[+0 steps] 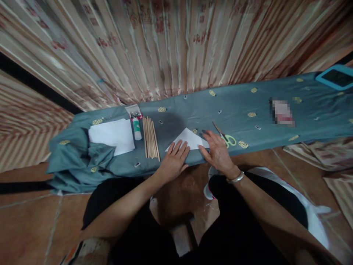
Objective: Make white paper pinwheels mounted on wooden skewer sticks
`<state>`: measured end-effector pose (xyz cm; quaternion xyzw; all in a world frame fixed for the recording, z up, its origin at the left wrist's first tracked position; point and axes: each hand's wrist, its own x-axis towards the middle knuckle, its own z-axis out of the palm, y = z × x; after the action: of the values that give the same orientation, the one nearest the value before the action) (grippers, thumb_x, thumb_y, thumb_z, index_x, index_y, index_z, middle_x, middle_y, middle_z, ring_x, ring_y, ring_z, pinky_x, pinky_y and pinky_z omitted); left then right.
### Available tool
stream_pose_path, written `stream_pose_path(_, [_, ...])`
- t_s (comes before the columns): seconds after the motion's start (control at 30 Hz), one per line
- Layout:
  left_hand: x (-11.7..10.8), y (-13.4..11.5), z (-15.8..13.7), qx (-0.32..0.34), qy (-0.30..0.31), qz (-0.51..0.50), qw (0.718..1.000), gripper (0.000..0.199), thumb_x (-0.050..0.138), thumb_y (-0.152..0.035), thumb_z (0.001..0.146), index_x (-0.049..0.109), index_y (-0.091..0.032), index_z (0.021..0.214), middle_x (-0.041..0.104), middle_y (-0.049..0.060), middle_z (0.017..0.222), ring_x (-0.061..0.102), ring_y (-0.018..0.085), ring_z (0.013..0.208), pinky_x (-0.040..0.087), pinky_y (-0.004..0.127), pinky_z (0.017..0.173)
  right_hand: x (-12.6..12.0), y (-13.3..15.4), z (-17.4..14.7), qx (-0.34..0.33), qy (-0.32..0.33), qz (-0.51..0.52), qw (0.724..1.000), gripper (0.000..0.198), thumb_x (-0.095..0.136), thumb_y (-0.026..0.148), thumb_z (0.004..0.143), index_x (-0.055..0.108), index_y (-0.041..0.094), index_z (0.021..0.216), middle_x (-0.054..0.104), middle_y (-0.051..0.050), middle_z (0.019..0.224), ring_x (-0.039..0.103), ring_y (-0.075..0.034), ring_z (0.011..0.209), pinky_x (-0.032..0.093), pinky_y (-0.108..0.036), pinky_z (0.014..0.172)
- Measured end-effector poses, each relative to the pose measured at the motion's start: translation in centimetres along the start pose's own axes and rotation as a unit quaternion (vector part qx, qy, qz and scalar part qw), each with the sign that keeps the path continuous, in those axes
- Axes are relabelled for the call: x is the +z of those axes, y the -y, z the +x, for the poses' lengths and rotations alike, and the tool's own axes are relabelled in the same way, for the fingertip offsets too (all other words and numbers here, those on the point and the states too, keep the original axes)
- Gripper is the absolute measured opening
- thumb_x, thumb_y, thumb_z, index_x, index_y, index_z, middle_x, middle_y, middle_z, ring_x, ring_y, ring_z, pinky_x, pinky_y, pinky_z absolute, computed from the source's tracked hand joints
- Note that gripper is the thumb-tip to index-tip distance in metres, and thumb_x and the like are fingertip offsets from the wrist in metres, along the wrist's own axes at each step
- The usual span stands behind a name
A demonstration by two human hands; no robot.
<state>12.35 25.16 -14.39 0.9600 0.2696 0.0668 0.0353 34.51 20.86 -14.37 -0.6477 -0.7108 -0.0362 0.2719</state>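
A sheet of white paper folded into a triangle (188, 138) lies on the cloth near the front edge, its peak pointing away from me. Flat on its left part rests my left hand (174, 160), fingers stretched out. My right hand (217, 149) is at the triangle's right corner, fingers spread, thumb and fingertips touching or close to the paper. Just beyond that hand lies a pair of scissors (229, 140) with light green handles, blades pointing up and left. Wooden sticks (150, 140) lie in a bundle to the left of my left hand.
A stack of white paper (111, 135), a glue stick (136, 129) and a small open box of metal bits (135, 111) are at the left. Bunched cloth (79, 158) covers the left end. A blurred object (283, 111) and a blue-framed tablet (338, 78) lie rightward. Curtains (176, 48) hang behind.
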Motion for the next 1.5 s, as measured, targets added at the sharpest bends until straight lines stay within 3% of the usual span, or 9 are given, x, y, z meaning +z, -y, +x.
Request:
stream_pose_path(0.23, [-0.2, 0.1, -0.1, 0.0, 0.012, -0.001, 1.0, 0.067, 0.061, -0.037, 0.09, 0.035, -0.008, 0.146, 0.035, 0.02, 0.156, 0.024, 0.034, 0.149, 0.022, 0.052, 0.121, 1.4, 0.8, 0.3, -0.019, 0.024, 0.016, 0.999, 0.047, 0.046, 0.038, 0.095, 0.053, 0.01, 0.132, 0.055, -0.023, 0.138, 0.052, -0.034, 0.127, 0.042, -0.053, 0.104])
stream_pose_path(0.63, [-0.6, 2.0, -3.4, -0.026, -0.003, -0.006, 1.0, 0.064, 0.056, -0.03, 0.09, 0.034, -0.005, 0.145, 0.037, 0.024, 0.154, 0.028, 0.031, 0.148, 0.028, 0.049, 0.119, 0.5, -1.7, -0.7, -0.002, 0.007, -0.007, 1.0, 0.045, 0.046, 0.036, 0.094, 0.055, 0.011, 0.13, 0.056, -0.022, 0.138, 0.053, -0.034, 0.125, 0.043, -0.052, 0.102])
stream_pose_path(1.03, [-0.9, 2.9, -5.5, -0.05, -0.031, -0.007, 0.998, 0.058, 0.056, -0.031, 0.092, 0.04, -0.005, 0.141, 0.043, 0.023, 0.15, 0.037, 0.034, 0.143, 0.035, 0.049, 0.116, -0.2, -2.0, -1.3, -0.002, 0.008, -0.032, 0.999, 0.043, 0.044, 0.033, 0.095, 0.056, 0.009, 0.129, 0.056, -0.023, 0.138, 0.051, -0.034, 0.128, 0.043, -0.052, 0.102])
stream_pose_path(1.27, [-2.2, 3.0, -4.8, -0.061, -0.057, -0.001, 0.996, 0.044, 0.05, -0.032, 0.096, 0.05, -0.01, 0.134, 0.051, 0.019, 0.144, 0.046, 0.031, 0.135, 0.043, 0.046, 0.106, -0.4, -2.1, -1.1, 0.003, -0.009, -0.047, 0.999, 0.044, 0.047, 0.034, 0.094, 0.056, 0.009, 0.129, 0.057, -0.023, 0.136, 0.052, -0.035, 0.127, 0.043, -0.051, 0.102])
stream_pose_path(1.5, [-4.4, 5.7, -2.2, -0.173, -0.016, 0.005, 0.985, 0.036, 0.054, -0.018, 0.091, 0.058, -0.012, 0.127, 0.064, 0.015, 0.121, 0.059, 0.028, 0.112, 0.048, 0.042, 0.099, 0.0, -1.0, 0.1, -0.013, -0.015, -0.031, 0.999, 0.045, 0.046, 0.035, 0.095, 0.056, 0.007, 0.13, 0.058, -0.024, 0.134, 0.054, -0.035, 0.124, 0.045, -0.051, 0.101])
